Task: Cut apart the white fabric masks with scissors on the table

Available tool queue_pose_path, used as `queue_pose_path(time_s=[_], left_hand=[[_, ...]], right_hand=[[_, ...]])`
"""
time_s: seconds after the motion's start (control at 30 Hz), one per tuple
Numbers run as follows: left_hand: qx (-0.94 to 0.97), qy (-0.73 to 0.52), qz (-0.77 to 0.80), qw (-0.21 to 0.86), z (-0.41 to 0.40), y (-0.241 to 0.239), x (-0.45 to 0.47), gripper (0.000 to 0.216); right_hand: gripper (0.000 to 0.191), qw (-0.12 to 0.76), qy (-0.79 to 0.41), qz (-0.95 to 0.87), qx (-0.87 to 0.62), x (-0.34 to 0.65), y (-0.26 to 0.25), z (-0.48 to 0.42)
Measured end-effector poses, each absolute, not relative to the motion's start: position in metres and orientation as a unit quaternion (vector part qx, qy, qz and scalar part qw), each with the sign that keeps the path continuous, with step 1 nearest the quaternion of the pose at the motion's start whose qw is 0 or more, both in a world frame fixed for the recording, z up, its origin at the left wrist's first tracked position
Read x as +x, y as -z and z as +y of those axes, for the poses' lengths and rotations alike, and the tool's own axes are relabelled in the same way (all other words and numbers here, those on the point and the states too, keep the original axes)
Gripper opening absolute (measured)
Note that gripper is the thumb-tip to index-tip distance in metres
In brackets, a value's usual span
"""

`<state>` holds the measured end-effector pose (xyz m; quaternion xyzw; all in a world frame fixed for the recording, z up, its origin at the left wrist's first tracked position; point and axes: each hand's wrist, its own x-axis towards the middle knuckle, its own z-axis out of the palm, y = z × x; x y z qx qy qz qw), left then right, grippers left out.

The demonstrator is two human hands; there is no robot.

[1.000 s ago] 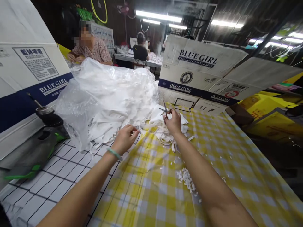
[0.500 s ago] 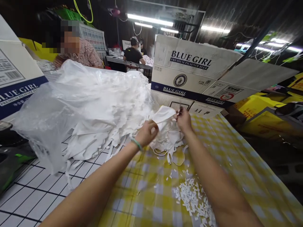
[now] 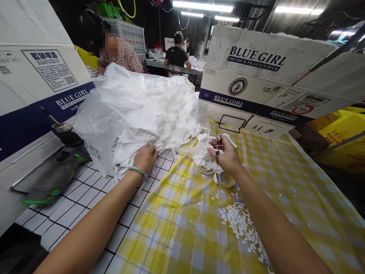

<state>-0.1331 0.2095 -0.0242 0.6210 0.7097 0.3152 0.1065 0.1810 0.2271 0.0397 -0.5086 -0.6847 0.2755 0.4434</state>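
My left hand (image 3: 146,158), with a green bangle at the wrist, is closed at the front edge of a big heap of white fabric pieces (image 3: 171,110). Its fingers pinch a white piece there; the fingertips are partly hidden. Clear plastic (image 3: 94,110) drapes over the heap's left side. In my right hand (image 3: 228,156) is a pair of small dark scissors (image 3: 219,146), held upright. Right beside them lies a smaller pile of white pieces with thin straps (image 3: 203,158). White clippings (image 3: 239,220) are scattered nearer to me.
A yellow checked sheet (image 3: 176,228) covers the table's right part; white grid cloth (image 3: 85,190) shows at left. Beer cartons stand at left (image 3: 42,76) and behind (image 3: 251,76). A grey-green device (image 3: 61,171) sits at left. Co-workers sit beyond the heap.
My left hand has moved left from the small pile to the big heap. The right hand stays by the small pile, where the white piece has dropped lower. The view has turned left.
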Motion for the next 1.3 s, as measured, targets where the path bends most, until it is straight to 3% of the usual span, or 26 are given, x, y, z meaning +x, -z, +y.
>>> queue_pose_path(time_s=[0.17,0.33,0.43,0.63,0.77,0.93,1.03,1.1,1.2,1.3], left_hand=[[0.581,-0.4,0.7,0.11,0.184,0.001,-0.138,0.021],[0.651,-0.454,0.597,0.117,0.091,-0.017,-0.09,0.014],[0.74,-0.462,0.471,0.131,0.029,-0.008,-0.052,0.015],[0.78,-0.403,0.422,0.227,-0.051,0.002,-0.031,0.019],[0.766,-0.325,0.487,0.266,-0.058,-0.002,-0.056,0.011],[0.733,-0.313,0.586,0.149,-0.022,0.001,-0.079,0.007],[0.711,-0.358,0.588,0.146,0.016,0.0,-0.076,0.007],[0.732,-0.36,0.574,0.076,0.049,-0.001,-0.072,0.018],[0.836,-0.236,0.496,-0.01,0.103,0.002,-0.071,0.038],[0.902,-0.133,0.412,0.011,0.141,0.007,-0.078,0.024]], right_hand=[[0.03,0.428,-0.353,-0.68,-0.479,0.125,-0.03,0.2],[0.041,0.398,-0.63,-0.528,-0.407,0.092,-0.019,0.137],[0.045,0.378,-0.691,-0.451,-0.419,0.089,-0.016,0.097],[0.03,0.342,-0.588,-0.514,-0.522,0.123,-0.01,0.025],[0.02,0.294,-0.462,-0.563,-0.619,0.156,0.011,-0.006],[0.016,0.293,-0.395,-0.577,-0.653,0.185,0.023,-0.025],[0.014,0.314,-0.391,-0.621,-0.602,0.188,0.01,-0.042],[0.014,0.291,-0.424,-0.665,-0.542,0.188,0.002,-0.054],[0.014,0.248,-0.423,-0.687,-0.537,0.192,0.001,-0.065],[0.011,0.213,-0.372,-0.658,-0.619,0.2,0.01,-0.062]])
